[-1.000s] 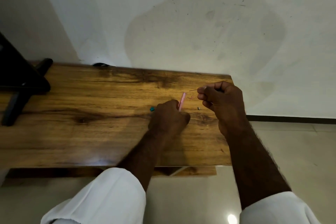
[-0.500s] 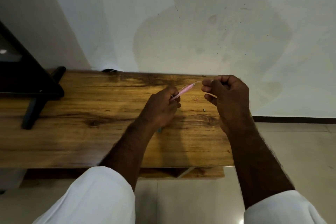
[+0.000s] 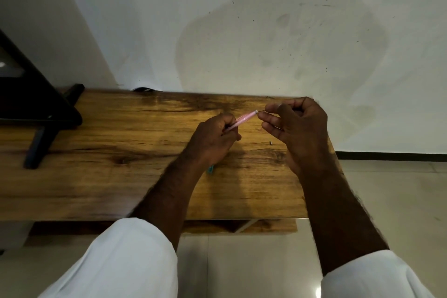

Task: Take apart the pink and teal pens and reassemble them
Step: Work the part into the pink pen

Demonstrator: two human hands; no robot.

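Left hand closed around pink pen barrel, held tilted above wooden tabletop, open end up and to the right. Right hand pinching thin refill at that end, grip narrow. Teal pen piece lying on tabletop, mostly hidden under left wrist. Small dark part resting near right hand.
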